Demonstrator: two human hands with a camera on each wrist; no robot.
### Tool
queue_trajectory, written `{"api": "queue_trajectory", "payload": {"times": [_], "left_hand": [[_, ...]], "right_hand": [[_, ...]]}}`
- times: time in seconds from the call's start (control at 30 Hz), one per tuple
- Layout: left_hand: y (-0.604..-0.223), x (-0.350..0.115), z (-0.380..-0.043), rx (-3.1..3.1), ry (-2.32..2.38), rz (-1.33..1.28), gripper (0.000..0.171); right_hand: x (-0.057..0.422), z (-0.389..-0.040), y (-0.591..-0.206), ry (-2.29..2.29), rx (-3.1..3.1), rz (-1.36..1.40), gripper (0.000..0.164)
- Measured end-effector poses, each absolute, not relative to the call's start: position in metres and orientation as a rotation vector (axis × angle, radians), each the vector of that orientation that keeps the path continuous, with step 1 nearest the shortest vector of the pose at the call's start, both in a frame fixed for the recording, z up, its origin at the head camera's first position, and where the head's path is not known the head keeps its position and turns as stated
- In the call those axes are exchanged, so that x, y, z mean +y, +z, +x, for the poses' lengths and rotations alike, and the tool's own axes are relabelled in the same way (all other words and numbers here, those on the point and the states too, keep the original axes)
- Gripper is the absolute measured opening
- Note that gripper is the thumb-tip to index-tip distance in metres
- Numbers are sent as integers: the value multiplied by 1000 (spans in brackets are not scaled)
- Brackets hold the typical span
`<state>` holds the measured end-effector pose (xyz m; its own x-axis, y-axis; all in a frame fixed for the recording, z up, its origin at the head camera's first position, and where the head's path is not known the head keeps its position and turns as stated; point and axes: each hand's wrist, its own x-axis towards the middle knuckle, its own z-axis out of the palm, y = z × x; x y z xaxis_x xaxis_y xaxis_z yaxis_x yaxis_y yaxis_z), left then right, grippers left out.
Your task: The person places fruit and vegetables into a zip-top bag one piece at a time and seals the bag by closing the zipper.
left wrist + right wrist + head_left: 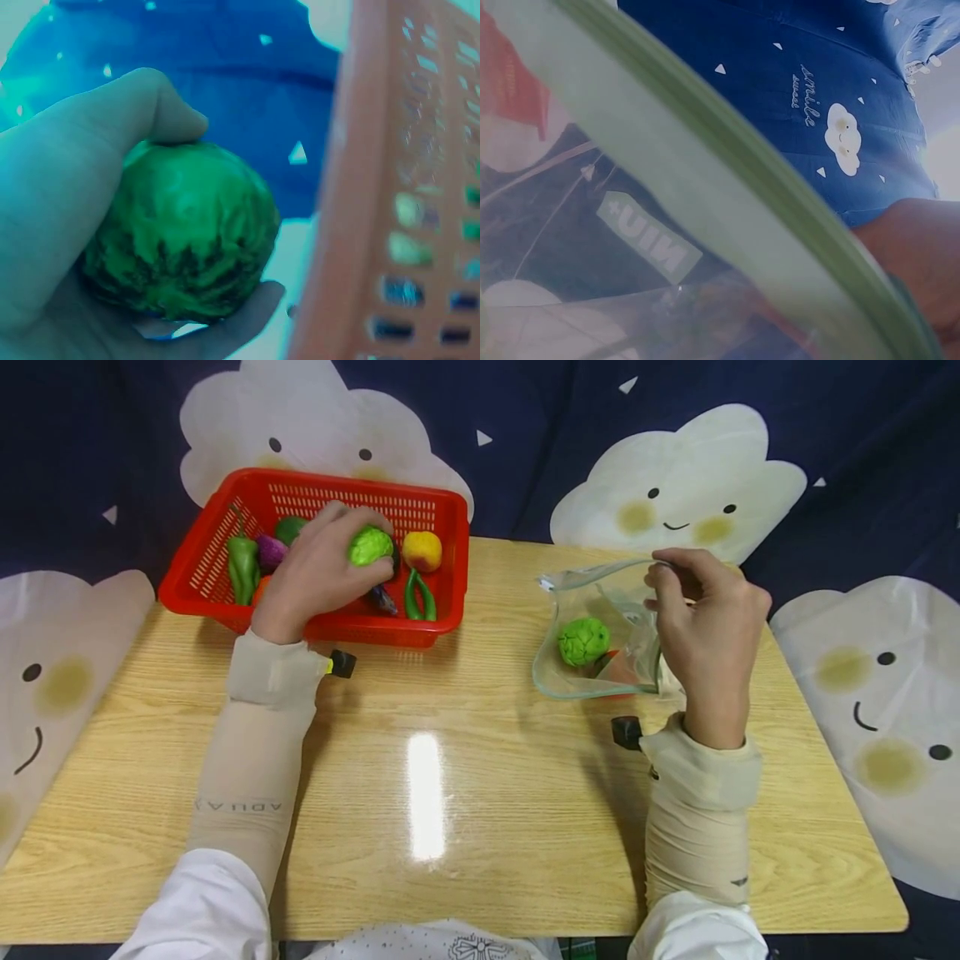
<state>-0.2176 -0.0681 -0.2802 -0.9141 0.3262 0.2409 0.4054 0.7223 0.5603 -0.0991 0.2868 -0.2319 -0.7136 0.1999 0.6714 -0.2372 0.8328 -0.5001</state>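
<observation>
My left hand (318,564) grips a round, bright green toy cabbage (370,546) over the red basket (352,628). In the left wrist view, thumb and fingers curl round the cabbage (191,225). On the right, my right hand (708,627) pinches the top edge of a clear zip bag (551,681), whose mouth gapes. Inside the bag lie a green, leafy-looking ball (583,642) and a reddish piece with a dark green edge (618,668). The right wrist view shows the bag's green zip strip (742,150) close up; the fingertips are hidden there.
The basket also holds a green pepper (243,567), a purple vegetable (271,552), a yellow-orange fruit (422,552) and green chillies (420,596). Both stand on a wooden table (480,735). A dark blue cloth with white clouds (678,485) hangs behind it.
</observation>
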Motion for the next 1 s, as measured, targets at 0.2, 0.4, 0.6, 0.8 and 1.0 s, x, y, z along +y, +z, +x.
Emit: {"api": "queue_trajectory", "payload": {"times": [0.2, 0.4, 0.6, 0.8, 1.0], "left_hand": [[-271, -37, -199, -2615, -1042, -812, 34], [-269, 2, -181, -2448, -1106, -1094, 29], [-272, 38, -164, -2311, -1194, -1368, 29], [-267, 68, -144, -2236, -1130, -1600, 29], [-257, 96, -134, -2302, -979, -1617, 32]], "right_hand": [[288, -99, -232, 721, -2249, 37, 24], [289, -99, -232, 708, -2257, 26, 25], [286, -101, -234, 737, -2259, 51, 25], [284, -102, -234, 734, -2249, 64, 24], [284, -102, -234, 740, -2244, 45, 24]]}}
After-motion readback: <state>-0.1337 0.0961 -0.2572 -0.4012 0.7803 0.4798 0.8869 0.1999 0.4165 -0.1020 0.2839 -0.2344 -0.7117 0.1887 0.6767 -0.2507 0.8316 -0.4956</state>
